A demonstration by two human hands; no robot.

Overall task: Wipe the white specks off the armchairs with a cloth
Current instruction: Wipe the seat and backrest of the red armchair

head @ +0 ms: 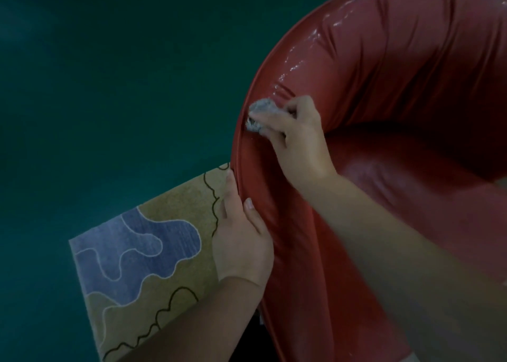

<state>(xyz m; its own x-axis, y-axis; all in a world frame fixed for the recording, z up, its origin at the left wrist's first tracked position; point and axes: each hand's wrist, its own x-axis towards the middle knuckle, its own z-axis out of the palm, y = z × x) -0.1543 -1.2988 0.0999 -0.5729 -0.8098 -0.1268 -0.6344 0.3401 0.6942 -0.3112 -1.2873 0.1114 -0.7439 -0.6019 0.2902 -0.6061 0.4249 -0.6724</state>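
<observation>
No writing or label shows anywhere. The right hand (300, 139) is closed around a crumpled grey cloth (260, 114), pressing it on the red armchair (384, 73) rim. Lower on that rim, the left hand (241, 241) pinches the upholstery, beside a patterned rug (142, 252).

1. The red armchair (384, 92) is covered in smooth, glossy leather-like upholstery, creased into folds and showing bright highlights along its curved back.
2. The grey cloth (259, 114) looks fuzzy and nubbly, matt.
3. The rug (142, 252) is matt woven pile with a fine, slightly rough texture.
4. The green floor (96, 73) looks flat and matt.
</observation>
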